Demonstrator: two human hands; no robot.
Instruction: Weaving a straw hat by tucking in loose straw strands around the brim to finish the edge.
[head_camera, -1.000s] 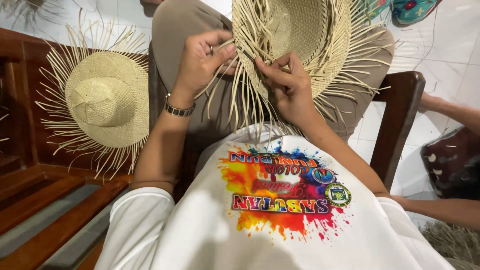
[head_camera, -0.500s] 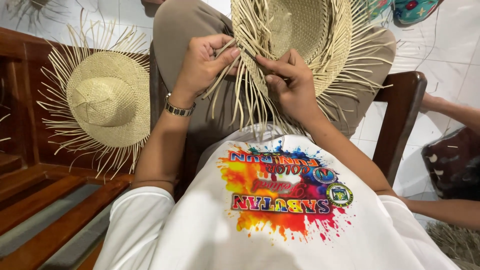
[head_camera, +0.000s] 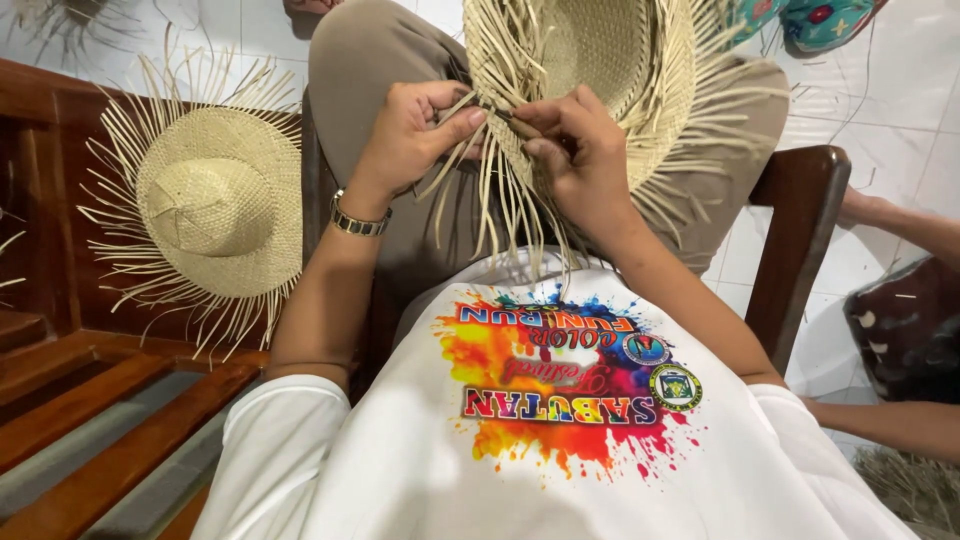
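An unfinished straw hat (head_camera: 600, 70) rests upside down on my lap, loose straw strands (head_camera: 500, 210) hanging from its brim toward my white shirt. My left hand (head_camera: 410, 135), with a metal bracelet on the wrist, pinches strands at the near edge of the brim. My right hand (head_camera: 570, 150) grips strands at the same spot, fingertips almost touching the left hand's. Both hands are closed on the straw.
A second woven straw hat (head_camera: 215, 205) with fringed edge lies crown-up on the wooden bench (head_camera: 90, 420) to my left. A wooden armrest (head_camera: 800, 230) stands at my right. Another person's arm (head_camera: 900, 225) and dark bag (head_camera: 905, 330) are at the far right on the white tiled floor.
The hat has shifted slightly right and both hands have kept working strands at the brim edge; fingers moved a little closer together.
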